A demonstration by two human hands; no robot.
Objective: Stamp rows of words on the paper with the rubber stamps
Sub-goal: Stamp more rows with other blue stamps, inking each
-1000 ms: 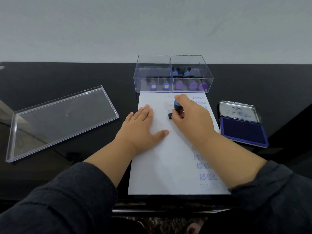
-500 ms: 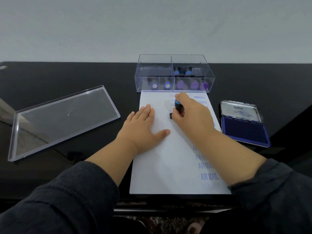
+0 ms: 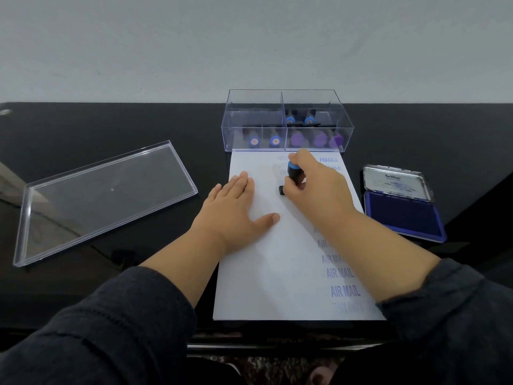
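The right grip (image 3: 311, 187) curls round the black, blue-capped rubber stamp (image 3: 292, 176), base pressed on the white paper sheet (image 3: 266, 273); at its nine o'clock the left grip (image 3: 236, 212) lies flat, fingers spread. At twelve o'clock stands the clear plastic stamp box (image 3: 287, 120).

There were eight rubber stamps (image 3: 293, 173), one paper (image 3: 266, 273), one ink pad (image 3: 402, 215), one clear box (image 3: 287, 120), one lid (image 3: 105, 198), two hands (image 3: 233, 215).

Right hand (image 3: 313, 187) tips the rubber stamp (image 3: 291, 176) slightly toward 11 o'clock (base stays down on paper (image 3: 277, 273)); nothing else shifts.
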